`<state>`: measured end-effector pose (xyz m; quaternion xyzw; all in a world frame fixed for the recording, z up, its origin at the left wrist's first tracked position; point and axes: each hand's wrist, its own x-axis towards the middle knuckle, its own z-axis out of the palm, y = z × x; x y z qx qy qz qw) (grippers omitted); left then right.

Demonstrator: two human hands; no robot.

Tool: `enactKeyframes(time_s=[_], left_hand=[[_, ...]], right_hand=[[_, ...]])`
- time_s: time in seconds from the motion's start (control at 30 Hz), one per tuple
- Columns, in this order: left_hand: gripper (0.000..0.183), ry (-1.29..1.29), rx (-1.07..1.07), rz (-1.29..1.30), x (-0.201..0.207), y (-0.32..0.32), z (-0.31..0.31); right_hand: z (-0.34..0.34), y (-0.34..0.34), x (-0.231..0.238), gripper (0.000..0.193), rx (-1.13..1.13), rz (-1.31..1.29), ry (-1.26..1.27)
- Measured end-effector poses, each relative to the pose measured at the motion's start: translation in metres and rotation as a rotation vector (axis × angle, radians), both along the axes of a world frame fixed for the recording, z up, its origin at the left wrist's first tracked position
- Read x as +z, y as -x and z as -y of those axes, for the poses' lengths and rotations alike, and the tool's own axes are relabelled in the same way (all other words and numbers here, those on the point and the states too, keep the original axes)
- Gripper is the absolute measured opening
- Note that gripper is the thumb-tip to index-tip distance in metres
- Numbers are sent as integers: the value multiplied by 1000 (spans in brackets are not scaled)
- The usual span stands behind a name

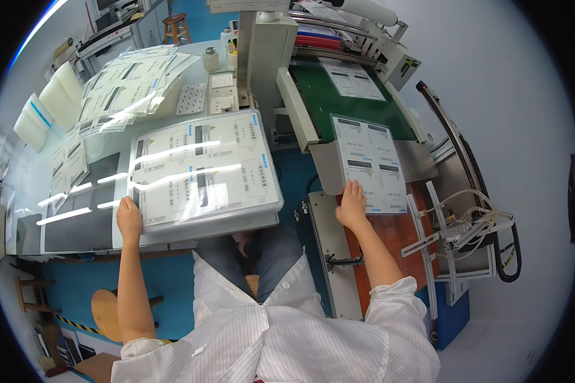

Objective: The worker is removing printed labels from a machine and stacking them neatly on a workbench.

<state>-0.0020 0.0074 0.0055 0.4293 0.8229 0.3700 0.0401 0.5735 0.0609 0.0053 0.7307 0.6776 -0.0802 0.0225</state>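
A thick stack of clear, printed sheets [201,169] lies at the right front of the table. My left hand [130,220] is closed on the stack's near left corner; whether it grips one sheet or several, I cannot tell. To the right, a single printed sheet [369,159] rests across a metal feed plate, its far end on a green conveyor belt [310,89]. My right hand [352,205] lies with stretched fingers on that sheet's near left edge. Farther along the belt, another printed sheet [351,80] lies flat near the rollers.
Loose printed sheets [124,86] are heaped at the table's far left, beside white rolls [61,86]. A metal post [246,57] rises between table and conveyor. A frame with clear tubes [463,226] stands right of my right arm. A wooden stool [108,313] is at lower left.
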Motion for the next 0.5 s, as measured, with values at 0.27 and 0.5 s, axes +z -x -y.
enactKeyframes(time_s=[0.27,0.5], left_hand=[[43,32,24,7,5,-8,3],[28,-318,7,-347,22,-25,10]], right_hand=[[-7,23,34,42,-102,-485,-488],[66,131,114,42,422,-621,-752]])
